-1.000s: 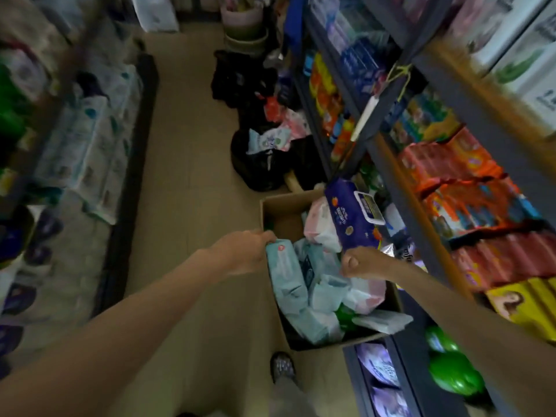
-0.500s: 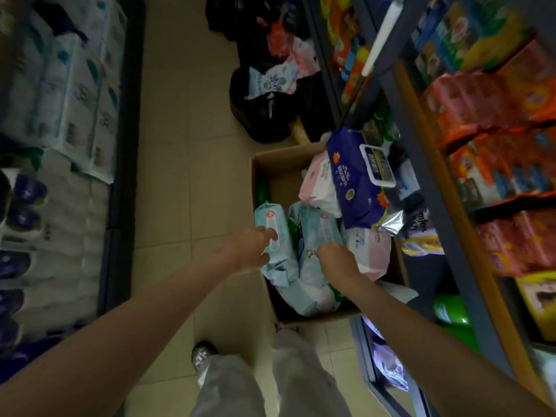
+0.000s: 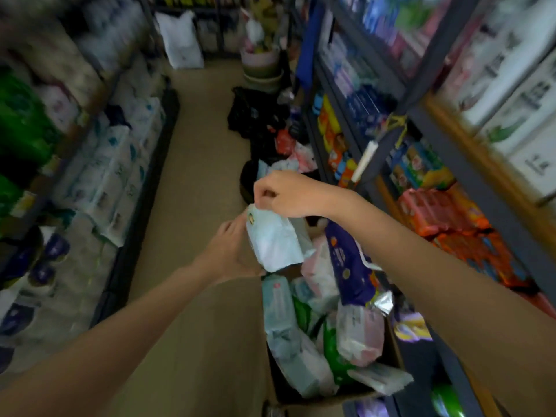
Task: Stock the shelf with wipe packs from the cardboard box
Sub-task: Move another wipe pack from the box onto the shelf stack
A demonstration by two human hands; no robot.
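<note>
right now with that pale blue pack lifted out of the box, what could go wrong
1. The right hand only pinches the top edge of the pale blue pack, with the left hand against its side, so it might slip and drop back.
2. The cardboard box is heaped; the dark blue pack leans upright near the shelf side and could tip out if bumped.
3. A white pack pokes over the box's near corner and could slide onto the floor.
</note>
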